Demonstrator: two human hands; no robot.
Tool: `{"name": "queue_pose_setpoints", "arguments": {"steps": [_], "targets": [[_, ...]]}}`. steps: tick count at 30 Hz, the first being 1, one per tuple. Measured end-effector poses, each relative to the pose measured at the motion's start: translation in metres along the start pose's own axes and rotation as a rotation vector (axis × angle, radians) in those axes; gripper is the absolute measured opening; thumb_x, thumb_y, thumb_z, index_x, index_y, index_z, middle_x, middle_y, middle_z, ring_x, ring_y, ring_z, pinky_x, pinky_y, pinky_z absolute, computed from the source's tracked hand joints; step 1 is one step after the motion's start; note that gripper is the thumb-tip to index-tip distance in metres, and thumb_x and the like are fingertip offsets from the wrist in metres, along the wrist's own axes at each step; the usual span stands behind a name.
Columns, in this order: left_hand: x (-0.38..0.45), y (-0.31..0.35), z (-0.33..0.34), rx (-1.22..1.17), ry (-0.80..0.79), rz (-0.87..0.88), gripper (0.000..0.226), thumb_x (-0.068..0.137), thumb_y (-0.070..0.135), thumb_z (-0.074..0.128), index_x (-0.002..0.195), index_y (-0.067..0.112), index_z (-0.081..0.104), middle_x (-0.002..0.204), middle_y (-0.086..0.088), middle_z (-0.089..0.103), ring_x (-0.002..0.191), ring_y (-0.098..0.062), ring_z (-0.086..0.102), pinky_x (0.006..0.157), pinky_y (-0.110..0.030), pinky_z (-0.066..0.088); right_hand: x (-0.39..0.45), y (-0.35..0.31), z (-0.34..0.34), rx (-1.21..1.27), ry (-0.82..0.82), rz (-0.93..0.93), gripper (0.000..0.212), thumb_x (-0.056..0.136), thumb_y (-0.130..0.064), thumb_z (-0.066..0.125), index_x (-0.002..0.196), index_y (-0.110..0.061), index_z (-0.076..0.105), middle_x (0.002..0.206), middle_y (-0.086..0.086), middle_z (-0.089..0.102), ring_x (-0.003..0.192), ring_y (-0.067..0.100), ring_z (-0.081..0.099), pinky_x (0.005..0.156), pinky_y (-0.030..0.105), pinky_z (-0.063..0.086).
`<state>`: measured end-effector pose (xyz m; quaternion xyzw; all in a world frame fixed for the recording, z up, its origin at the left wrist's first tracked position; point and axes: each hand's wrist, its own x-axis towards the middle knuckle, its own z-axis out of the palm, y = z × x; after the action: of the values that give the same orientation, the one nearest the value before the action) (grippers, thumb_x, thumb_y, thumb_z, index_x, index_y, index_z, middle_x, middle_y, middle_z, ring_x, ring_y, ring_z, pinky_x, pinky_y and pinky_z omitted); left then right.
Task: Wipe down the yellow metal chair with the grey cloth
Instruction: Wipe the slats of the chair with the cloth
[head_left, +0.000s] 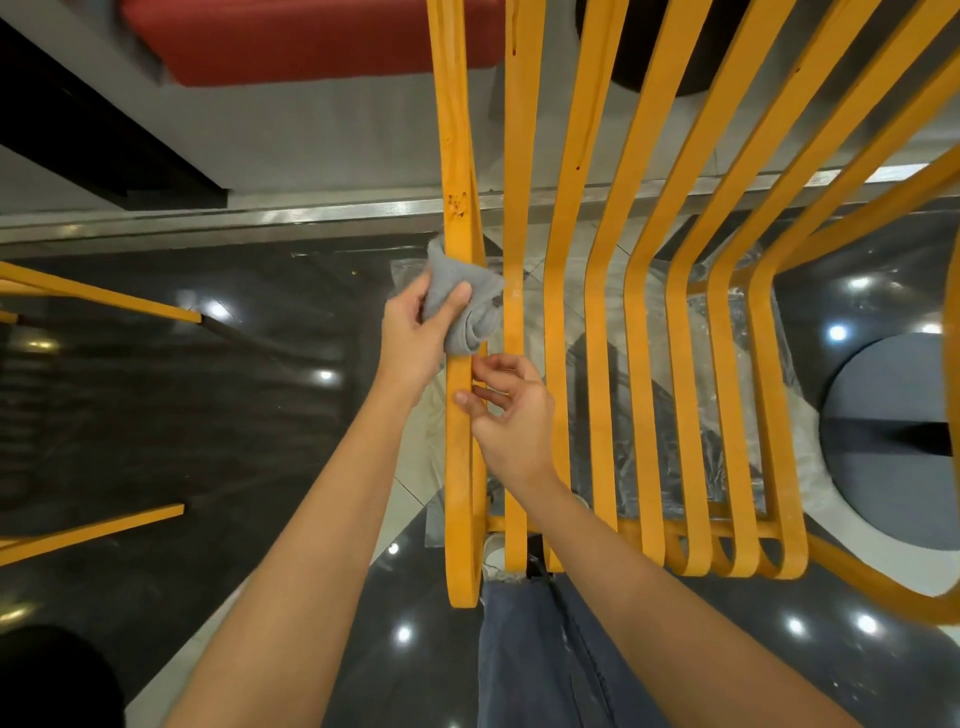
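Grey cloth (464, 304) is pinched in the left hand (415, 332) on the chair's (597, 312) outermost slat; right hand (511, 415), fingers loosely curled, should steady it just below.

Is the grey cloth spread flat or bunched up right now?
Bunched: the grey cloth is wadded in the left hand, pressed against the yellow chair's slat.
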<state>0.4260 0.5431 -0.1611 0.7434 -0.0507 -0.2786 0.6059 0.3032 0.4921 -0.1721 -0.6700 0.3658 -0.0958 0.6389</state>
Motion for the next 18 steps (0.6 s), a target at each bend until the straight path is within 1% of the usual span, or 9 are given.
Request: {"name": "queue_pose_setpoints", "arguments": {"steps": [4,5,7,9,12,13,14,16,18], "targets": [[-0.036,-0.021,-0.008,-0.125,0.038,-0.099,0.027,0.097,0.025,0.059,0.106,0.002,0.068,0.099,-0.019,0.071,0.092,-0.024,0.068,0.084,-0.041,0.055,0.012,0.002,-0.012,0.014,-0.065,0.085,0.018,0.086,0.005,0.070,0.103,-0.001,0.074,0.110,0.001,0.059,0.102,0.012,0.062,0.082,0.010,0.052],[-0.046,-0.028,-0.012,-0.212,0.064,-0.156,0.029,0.095,0.028,0.059,0.106,0.002,0.068,0.097,-0.017,0.071,0.090,-0.022,0.067,0.082,-0.039,0.054,0.018,0.003,-0.018,0.025,-0.070,0.118,0.019,0.089,0.004,0.067,0.103,-0.006,0.075,0.109,0.001,0.064,0.106,0.017,0.064,0.087,0.015,0.053],[-0.062,-0.036,-0.015,-0.341,0.134,-0.223,0.034,0.091,0.031,0.059,0.105,0.002,0.068,0.093,-0.011,0.070,0.087,-0.018,0.066,0.078,-0.031,0.054,0.032,0.003,-0.026,0.086,-0.034,0.197,0.021,0.094,0.002,0.061,0.103,-0.011,0.076,0.101,0.000,0.071,0.104,0.021,0.067,0.095,0.033,0.056],[-0.067,-0.037,-0.011,-0.347,0.158,-0.220,0.036,0.092,0.030,0.059,0.106,-0.002,0.066,0.091,-0.012,0.068,0.083,-0.017,0.065,0.073,-0.028,0.053,0.045,-0.007,-0.025,0.126,-0.002,0.197,0.015,0.095,-0.008,0.065,0.107,-0.006,0.075,0.091,-0.003,0.073,0.093,0.016,0.070,0.090,0.036,0.058],[-0.064,-0.027,0.008,-0.188,0.173,-0.108,0.020,0.098,0.019,0.058,0.100,0.000,0.067,0.083,-0.008,0.067,0.076,-0.012,0.063,0.067,-0.024,0.050,0.063,-0.027,-0.009,0.055,0.037,0.083,0.022,0.085,-0.018,0.079,0.102,-0.004,0.077,0.085,-0.002,0.073,0.076,-0.002,0.069,0.079,0.023,0.059],[-0.065,-0.026,0.014,-0.129,0.179,-0.070,0.018,0.099,0.016,0.058,0.103,0.001,0.067,0.084,-0.005,0.069,0.077,-0.009,0.064,0.068,-0.023,0.051,0.068,-0.032,-0.004,0.024,0.059,0.070,0.023,0.081,-0.019,0.083,0.098,-0.004,0.077,0.083,0.000,0.074,0.071,-0.002,0.069,0.075,0.022,0.059],[-0.068,-0.027,0.020,-0.096,0.180,-0.047,0.020,0.099,0.016,0.058,0.111,0.002,0.065,0.092,-0.005,0.071,0.083,-0.008,0.067,0.073,-0.023,0.053,0.072,-0.035,-0.001,0.004,0.079,0.073,0.024,0.078,-0.020,0.085,0.095,-0.004,0.078,0.081,0.003,0.075,0.069,0.003,0.070,0.073,0.027,0.060],[-0.087,-0.034,0.026,-0.051,0.182,-0.033,0.036,0.099,0.026,0.058,0.131,0.008,0.057,0.113,-0.008,0.070,0.105,-0.015,0.067,0.091,-0.033,0.055,0.074,-0.035,-0.002,-0.011,0.082,0.077,0.022,0.077,-0.019,0.086,0.091,-0.004,0.078,0.075,0.006,0.075,0.069,0.018,0.074,0.070,0.041,0.063],[-0.120,-0.046,0.027,-0.001,0.204,-0.078,0.049,0.099,0.035,0.056,0.142,0.014,0.048,0.120,-0.001,0.069,0.115,-0.016,0.064,0.099,-0.041,0.052,0.075,-0.033,-0.004,-0.022,0.056,0.062,0.019,0.079,-0.016,0.085,0.090,-0.003,0.077,0.070,0.006,0.073,0.068,0.026,0.074,0.067,0.049,0.062]]}}
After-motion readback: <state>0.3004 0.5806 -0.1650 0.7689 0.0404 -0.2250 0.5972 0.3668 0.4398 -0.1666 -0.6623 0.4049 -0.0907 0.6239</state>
